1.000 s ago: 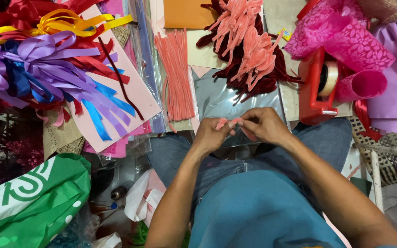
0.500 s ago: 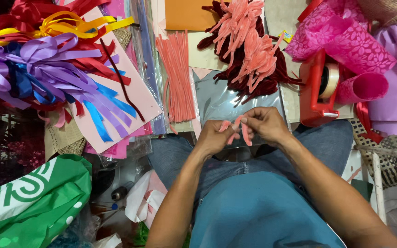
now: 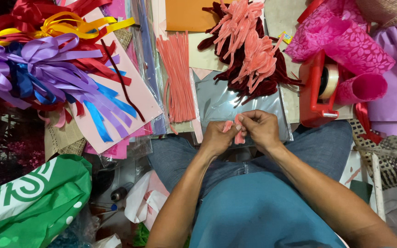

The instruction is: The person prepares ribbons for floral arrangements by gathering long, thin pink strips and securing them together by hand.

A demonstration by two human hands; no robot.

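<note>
My left hand (image 3: 216, 136) and my right hand (image 3: 260, 128) meet above my lap, both pinching a short salmon-pink pipe cleaner piece (image 3: 238, 132) that is bent between the fingers. The hands hover over a grey plastic sheet (image 3: 221, 98). Just beyond lies a bundle of straight salmon pipe cleaners (image 3: 178, 76). Further back sits a heap of folded pink and dark red pipe cleaner shapes (image 3: 249, 50).
A red tape dispenser (image 3: 315, 92) stands right of my hands, with rolled pink patterned paper (image 3: 350, 50) behind it. Purple, blue, red and yellow ribbons (image 3: 47, 64) cover a pink card at left. A green and white bag (image 3: 28, 202) lies at lower left.
The hands stay together at the same spot. The fingers have shifted on the pink piece, bending it more tightly between them.
</note>
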